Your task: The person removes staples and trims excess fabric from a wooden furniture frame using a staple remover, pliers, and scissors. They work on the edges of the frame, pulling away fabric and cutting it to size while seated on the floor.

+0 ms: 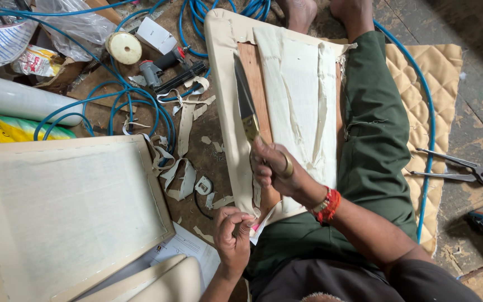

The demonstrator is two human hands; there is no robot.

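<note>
My right hand (278, 170) grips the brass handles of large scissors (245, 103), whose dark blades point away along the left side of a cream upholstered panel (222, 67). The panel lies on my lap and legs with loose cream fabric (300, 95) over bare wood. My left hand (233, 235) pinches the fabric edge at the panel's near left corner, just below the scissors. A red thread band sits on my right wrist.
A second fabric-covered panel (62, 207) lies at left. Cream fabric strips (185, 120) litter the floor among blue hose (124, 98). A staple gun (166, 64) and tape roll (123, 48) lie beyond. Pincers (465, 170) rest at right by a quilted tan mat (426, 84).
</note>
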